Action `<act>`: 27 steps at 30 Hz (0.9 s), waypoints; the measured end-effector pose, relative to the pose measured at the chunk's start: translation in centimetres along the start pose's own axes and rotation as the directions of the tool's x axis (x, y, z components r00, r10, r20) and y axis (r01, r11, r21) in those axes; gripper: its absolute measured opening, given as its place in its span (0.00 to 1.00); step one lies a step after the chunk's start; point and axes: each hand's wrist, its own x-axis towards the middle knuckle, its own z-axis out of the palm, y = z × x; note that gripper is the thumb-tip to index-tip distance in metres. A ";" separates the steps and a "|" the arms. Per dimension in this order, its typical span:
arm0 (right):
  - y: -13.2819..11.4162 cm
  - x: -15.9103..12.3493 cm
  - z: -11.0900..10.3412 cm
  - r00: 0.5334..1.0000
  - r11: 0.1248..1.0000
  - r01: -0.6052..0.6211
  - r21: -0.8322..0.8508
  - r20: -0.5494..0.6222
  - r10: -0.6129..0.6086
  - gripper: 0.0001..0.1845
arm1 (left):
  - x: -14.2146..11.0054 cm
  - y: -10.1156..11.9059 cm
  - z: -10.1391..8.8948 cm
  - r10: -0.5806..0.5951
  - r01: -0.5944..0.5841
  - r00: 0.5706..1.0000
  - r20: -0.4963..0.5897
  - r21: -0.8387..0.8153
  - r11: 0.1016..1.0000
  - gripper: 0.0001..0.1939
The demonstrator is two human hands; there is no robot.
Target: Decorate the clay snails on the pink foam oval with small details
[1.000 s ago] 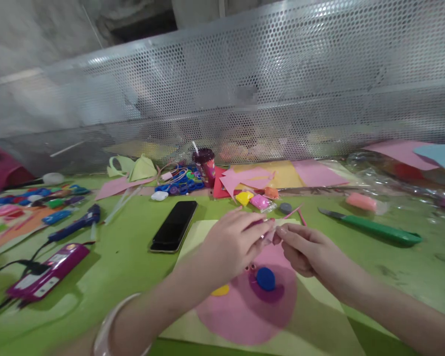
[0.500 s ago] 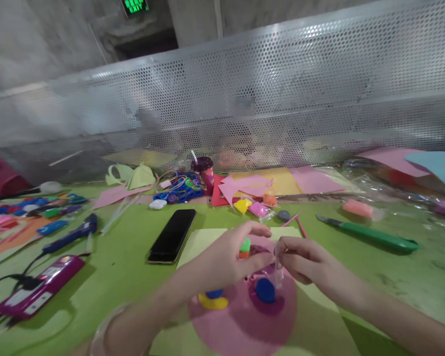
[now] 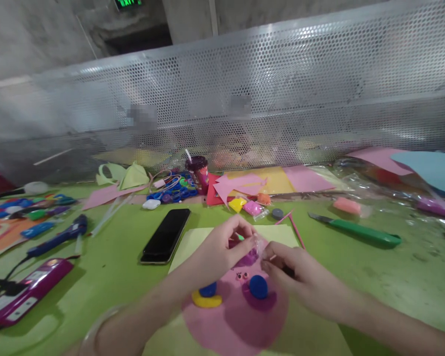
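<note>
My left hand (image 3: 226,244) and my right hand (image 3: 292,267) meet over a pink paper circle (image 3: 237,324). Both pinch a small clear plastic wrapper (image 3: 260,245) between their fingertips. Purple clay (image 3: 249,258) shows just under the left fingers; whether it sits inside the wrapper I cannot tell. Below the hands are two tiny eye-like pieces (image 3: 242,276) and a blue clay disc (image 3: 258,287) on a purple one. Beside my left wrist a blue lump (image 3: 208,289) rests against a yellow curved strip (image 3: 206,299). A bit of green clay is mostly hidden behind the left hand.
Left of the pale yellow sheet (image 3: 187,247) lies a black phone (image 3: 166,236). A glue gun (image 3: 59,238) and a purple power strip (image 3: 25,289) are further left. To the right is a green box cutter (image 3: 367,232), blade out. A lidded cup (image 3: 198,173) stands behind.
Both hands have drawn closer together around the wrapper, and the left fingers have curled in from a wider spread. The eye-like pieces are less covered. The whole view has shifted slightly.
</note>
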 end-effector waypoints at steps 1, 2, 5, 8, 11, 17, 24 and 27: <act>-0.1 0.0 0.0 1.000 1.000 0.005 0.004 0.007 -0.005 0.10 | 0.0 -0.1 -0.1 -0.005 0.006 1.000 0.021 -0.023 1.000 0.04; -0.1 0.0 0.0 1.000 1.000 0.006 0.009 0.012 -0.006 0.10 | 0.1 -0.2 -0.2 -0.013 0.015 0.999 0.040 -0.038 0.999 0.05; -0.1 -0.1 0.0 1.000 1.000 -0.002 0.021 0.004 0.002 0.10 | 0.3 -0.5 -0.5 -0.057 0.062 0.993 0.102 -0.044 0.997 0.06; 0.0 0.0 -0.1 1.000 1.000 0.007 0.002 -0.019 -0.007 0.08 | 0.3 -0.3 -0.7 -0.053 0.056 0.992 0.113 -0.030 0.998 0.07; 0.2 0.0 -0.2 1.000 1.000 0.018 -0.021 -0.013 -0.018 0.06 | 0.0 0.4 -0.5 0.052 -0.053 0.997 0.060 0.029 0.998 0.06; 0.6 -0.1 -0.3 0.988 0.983 0.153 -0.100 0.049 -0.148 0.05 | -0.9 1.8 0.2 0.131 -0.137 0.990 0.051 0.134 0.982 0.06; 0.2 -1.0 0.2 0.944 0.922 0.329 -0.206 0.036 -0.328 0.09 | -1.3 2.1 0.6 0.134 -0.144 0.983 0.126 0.069 0.987 0.06; 0.0 -1.2 0.2 0.940 0.918 0.335 -0.214 0.011 -0.341 0.11 | -1.3 1.9 0.2 0.129 -0.134 0.966 0.223 0.005 0.991 0.07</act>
